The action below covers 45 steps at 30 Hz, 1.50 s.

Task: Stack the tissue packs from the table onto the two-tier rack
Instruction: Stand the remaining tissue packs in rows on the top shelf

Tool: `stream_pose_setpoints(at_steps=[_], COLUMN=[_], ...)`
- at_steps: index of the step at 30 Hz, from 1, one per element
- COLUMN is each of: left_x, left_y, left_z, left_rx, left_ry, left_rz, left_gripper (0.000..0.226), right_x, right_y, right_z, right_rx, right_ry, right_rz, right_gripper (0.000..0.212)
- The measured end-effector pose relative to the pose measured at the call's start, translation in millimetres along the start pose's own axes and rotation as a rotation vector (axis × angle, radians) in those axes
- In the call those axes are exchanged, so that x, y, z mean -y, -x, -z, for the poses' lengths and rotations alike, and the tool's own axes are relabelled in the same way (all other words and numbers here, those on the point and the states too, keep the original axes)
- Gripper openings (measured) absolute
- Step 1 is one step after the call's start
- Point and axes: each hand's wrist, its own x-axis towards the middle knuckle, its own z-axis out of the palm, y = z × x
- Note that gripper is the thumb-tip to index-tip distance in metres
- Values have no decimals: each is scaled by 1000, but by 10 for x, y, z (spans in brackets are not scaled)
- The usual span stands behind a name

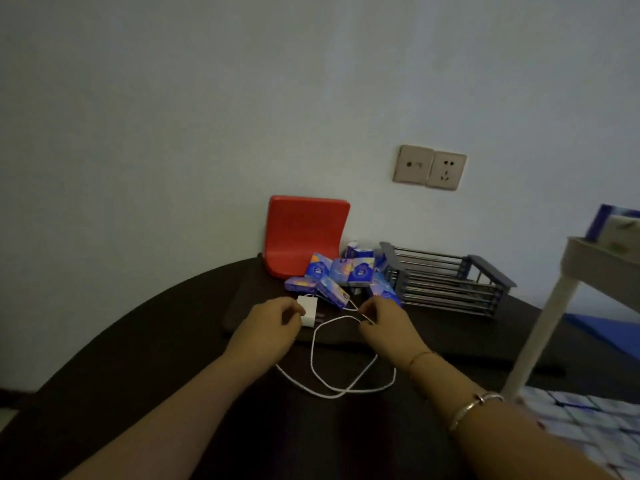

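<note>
Several blue tissue packs lie in a loose heap at the back of the dark table, in front of a red plastic piece. A grey two-tier wire rack stands just right of the heap. My left hand grips a white charger plug. My right hand pinches the white cable that loops over the table toward me. Both hands sit just in front of the packs.
A red curved plastic piece leans at the wall. Two wall sockets sit above the rack. A white shelf frame with a blue box on top stands at the right, over a patterned blue-white surface.
</note>
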Motion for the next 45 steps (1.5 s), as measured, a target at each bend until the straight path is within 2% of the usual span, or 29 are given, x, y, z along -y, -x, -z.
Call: stream_pose_setpoints(at_steps=[9,14,19,24,27,30,33,36,38,39,41,43,45], left_x=[424,480,462,370,377,417,460,429,351,305,190,125,116], left_y=[-878,-1293,-1489,-1502,-1501,-1513,-1473,-1445,-1453,-1455,-1434,-1454,-1544], left_z=[-555,-644,-660,-583,-577,-558,-505,-418,-372,-367,-403,-513,-650], left_rx=[-73,-116,15,71,115,134,52,-201,-286,-257,-82,131,270], left_ry=[-80,-227,-340,-485,-465,-289,-129,-24,-27,-57,-91,-130,-249], left_rz=[-127,-75,39,103,142,155,99,52,-32,-98,-201,-201,-165], left_gripper=[43,43,55,50,47,42,44,57,63,60,53,53,60], right_x=[-540,-701,-814,-851,-857,-836,-828,-831,-829,-830,-832,-853,-881], right_y=[-831,-1005,-949,-889,-878,-865,-842,-844,-852,-856,-865,-876,-886], right_z=[-356,-457,-553,-572,-562,-542,-544,-546,-541,-539,-538,-545,-551], right_rx=[-238,-314,-430,-505,-498,-475,-425,-418,-409,-404,-402,-420,-444], right_ry=[265,228,156,-6,-51,-71,-119,-162,-150,-143,-176,-251,-343], right_rz=[-40,-78,-33,-20,-46,-58,-66,-65,-40,-32,-23,8,44], right_gripper=[47,52,53,64,68,68,67,69,72,74,78,78,72])
